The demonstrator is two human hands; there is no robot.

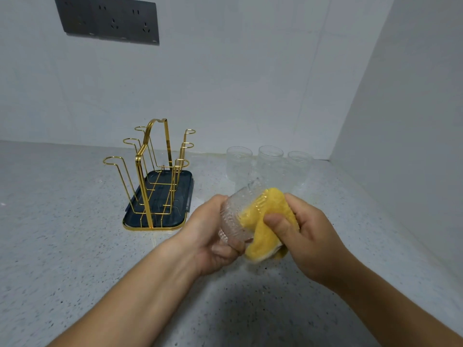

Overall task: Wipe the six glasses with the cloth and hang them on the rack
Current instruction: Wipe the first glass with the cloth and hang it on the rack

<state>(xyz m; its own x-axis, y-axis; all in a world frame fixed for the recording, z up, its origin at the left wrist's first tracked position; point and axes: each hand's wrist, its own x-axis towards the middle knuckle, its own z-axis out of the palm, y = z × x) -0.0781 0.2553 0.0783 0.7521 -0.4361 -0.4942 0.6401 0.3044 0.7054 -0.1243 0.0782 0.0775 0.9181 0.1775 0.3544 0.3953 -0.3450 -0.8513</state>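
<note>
My left hand (213,234) grips a ribbed clear glass (235,216), tilted with its mouth toward the right. My right hand (305,231) holds a yellow cloth (268,229), part of it pushed inside the glass and part folded over the rim. Behind them, three more clear glasses (239,161) (270,159) (299,164) stand upright in a row near the back wall. The gold wire rack (150,166) on a dark tray (180,181) stands to the left with nothing on its hooks. Other glasses are hidden behind my hands or out of view.
A speckled grey countertop (75,246) runs under everything. White walls meet in a corner at the back right (330,156). A dark socket panel (107,18) sits high on the back wall.
</note>
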